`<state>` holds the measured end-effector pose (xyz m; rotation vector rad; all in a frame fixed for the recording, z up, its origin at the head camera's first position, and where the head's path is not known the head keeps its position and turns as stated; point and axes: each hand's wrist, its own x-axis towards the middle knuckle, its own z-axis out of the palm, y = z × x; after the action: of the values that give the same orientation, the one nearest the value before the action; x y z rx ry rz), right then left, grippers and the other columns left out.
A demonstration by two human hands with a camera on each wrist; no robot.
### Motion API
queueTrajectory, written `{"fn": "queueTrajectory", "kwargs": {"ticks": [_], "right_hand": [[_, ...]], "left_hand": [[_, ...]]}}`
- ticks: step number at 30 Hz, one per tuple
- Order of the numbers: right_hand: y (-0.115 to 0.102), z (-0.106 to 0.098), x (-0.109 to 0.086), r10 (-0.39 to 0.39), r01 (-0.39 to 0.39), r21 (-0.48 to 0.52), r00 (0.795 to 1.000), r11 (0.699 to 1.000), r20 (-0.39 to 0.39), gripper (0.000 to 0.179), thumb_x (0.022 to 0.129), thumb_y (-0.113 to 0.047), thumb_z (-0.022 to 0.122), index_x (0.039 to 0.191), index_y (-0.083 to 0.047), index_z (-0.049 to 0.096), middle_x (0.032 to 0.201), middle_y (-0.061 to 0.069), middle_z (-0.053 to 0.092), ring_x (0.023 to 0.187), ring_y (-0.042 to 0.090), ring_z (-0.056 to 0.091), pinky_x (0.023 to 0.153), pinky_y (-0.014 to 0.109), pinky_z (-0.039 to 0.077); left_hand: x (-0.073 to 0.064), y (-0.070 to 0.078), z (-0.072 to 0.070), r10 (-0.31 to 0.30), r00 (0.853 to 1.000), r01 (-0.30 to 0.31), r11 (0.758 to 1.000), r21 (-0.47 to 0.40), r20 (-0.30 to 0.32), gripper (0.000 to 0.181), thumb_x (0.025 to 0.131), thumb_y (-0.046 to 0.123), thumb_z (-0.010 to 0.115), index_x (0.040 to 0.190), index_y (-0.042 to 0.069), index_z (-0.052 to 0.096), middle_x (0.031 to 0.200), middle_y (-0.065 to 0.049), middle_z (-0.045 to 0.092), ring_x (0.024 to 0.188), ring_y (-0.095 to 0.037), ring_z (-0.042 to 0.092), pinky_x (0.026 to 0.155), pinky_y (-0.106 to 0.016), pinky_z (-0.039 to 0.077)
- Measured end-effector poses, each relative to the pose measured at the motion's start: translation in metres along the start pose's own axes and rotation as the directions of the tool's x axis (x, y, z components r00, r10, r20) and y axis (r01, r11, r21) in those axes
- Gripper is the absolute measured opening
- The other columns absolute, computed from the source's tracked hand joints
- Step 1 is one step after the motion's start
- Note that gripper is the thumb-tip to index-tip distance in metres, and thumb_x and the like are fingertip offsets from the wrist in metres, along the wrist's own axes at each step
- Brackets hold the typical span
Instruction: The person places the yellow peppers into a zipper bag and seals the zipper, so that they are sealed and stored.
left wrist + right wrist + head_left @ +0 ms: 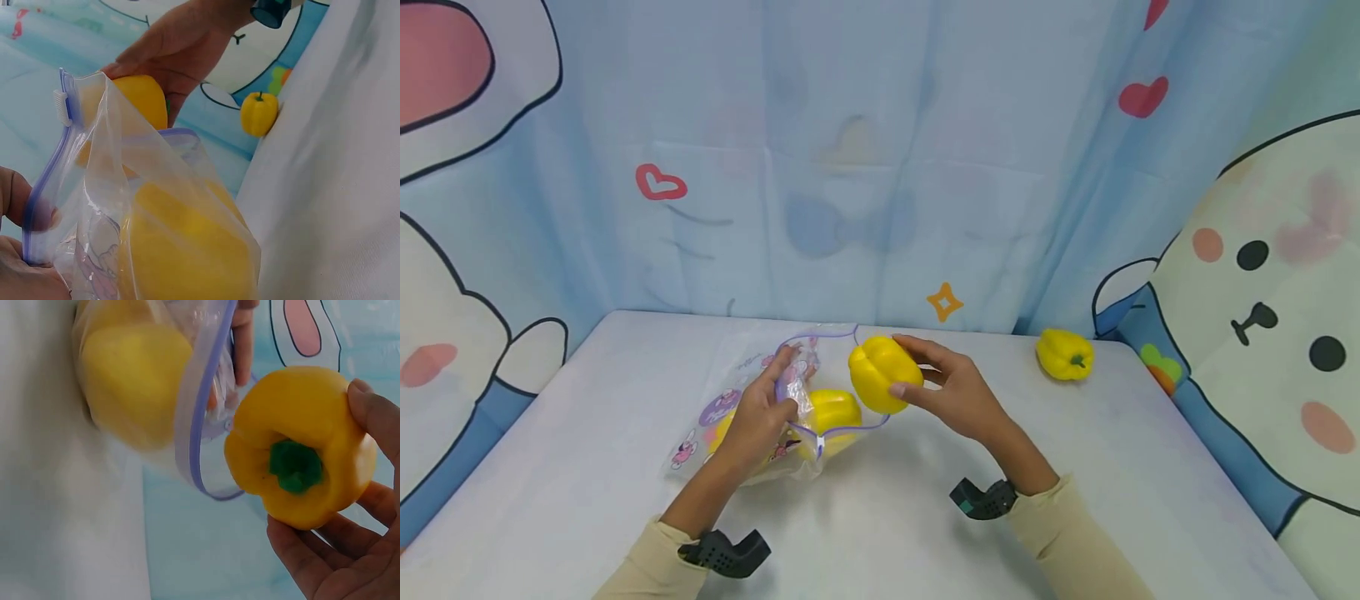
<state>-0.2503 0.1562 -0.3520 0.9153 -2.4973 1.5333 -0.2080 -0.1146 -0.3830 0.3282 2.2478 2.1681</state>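
Observation:
My left hand [762, 417] grips the upper side of a clear zip bag [741, 450] with a purple rim and cartoon prints, its mouth spread toward the right. Inside the bag lies yellow fruit: one bell pepper [835, 410] near the mouth and more yellow further in, partly hidden by the print and hand. Between thumb and fingers, my right hand [955, 387] holds another yellow bell pepper [883, 375] right at the bag's opening. Its green stem [295, 466] faces the right wrist camera. In the left wrist view the held pepper [147, 100] shows partly behind the bag's film.
A further yellow bell pepper [1065, 355] lies at the back right of the white table [1135, 500], close to the curtain. The blue cartoon curtain [850, 167] hangs along the back edge. Each wrist wears a black camera band.

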Motion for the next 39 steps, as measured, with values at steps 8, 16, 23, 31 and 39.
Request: {"fn": "queueTrajectory", "kwargs": {"ticks": [8,16,23,31,39], "right_hand": [[-0.005,0.013,0.001,-0.011,-0.001,0.093,0.992,0.996,0.129,0.059,0.089,-0.019,0.071,0.143,-0.009,0.048,0.139,0.004,0.052,0.118,0.022,0.055,0.093,0.030,0.050],[0.003,0.026,0.002,0.002,-0.021,0.128,0.989,0.992,0.149,0.061,0.092,-0.017,0.068,0.145,-0.004,0.044,0.145,0.008,0.047,0.124,0.024,0.052,0.094,0.030,0.048],[0.005,0.039,0.004,-0.018,0.007,0.061,0.983,0.998,0.185,0.060,0.092,-0.018,0.067,0.145,-0.003,0.043,0.143,0.010,0.048,0.120,0.023,0.054,0.097,0.030,0.046],[0.004,0.044,0.005,0.005,-0.011,0.038,0.986,0.999,0.168,0.059,0.091,-0.009,0.067,0.144,0.002,0.044,0.143,0.015,0.048,0.121,0.028,0.053,0.099,0.037,0.045],[0.008,0.048,0.009,0.028,-0.030,0.016,0.991,0.999,0.130,0.054,0.091,-0.015,0.068,0.140,-0.003,0.050,0.141,0.012,0.050,0.120,0.026,0.054,0.098,0.041,0.046]], "left_hand": [[0.000,0.001,0.000,0.004,1.000,-0.004,1.000,-0.007,0.010,0.078,0.085,-0.005,0.044,0.156,0.011,0.017,0.161,0.000,0.015,0.117,-0.021,0.056,0.071,-0.017,0.052],[-0.001,-0.001,0.000,0.016,0.999,-0.015,1.000,-0.011,0.041,0.078,0.084,-0.005,0.042,0.156,0.015,0.019,0.161,0.000,0.011,0.046,-0.010,0.036,0.043,-0.018,0.037],[-0.002,0.001,0.001,0.053,0.999,-0.052,0.991,0.123,-0.003,0.076,0.084,-0.004,0.046,0.155,0.010,0.023,0.161,-0.003,0.015,0.104,-0.013,0.055,0.049,-0.017,0.044],[-0.002,0.002,0.001,0.043,0.999,-0.042,0.992,0.116,-0.011,0.077,0.084,-0.004,0.046,0.155,0.010,0.022,0.161,-0.003,0.015,0.146,-0.021,0.015,0.075,-0.013,0.050],[-0.003,0.003,0.001,0.054,0.998,-0.052,0.986,0.157,-0.011,0.075,0.084,-0.003,0.046,0.155,0.010,0.024,0.161,-0.003,0.016,0.144,-0.024,0.021,0.061,-0.017,0.050]]}}
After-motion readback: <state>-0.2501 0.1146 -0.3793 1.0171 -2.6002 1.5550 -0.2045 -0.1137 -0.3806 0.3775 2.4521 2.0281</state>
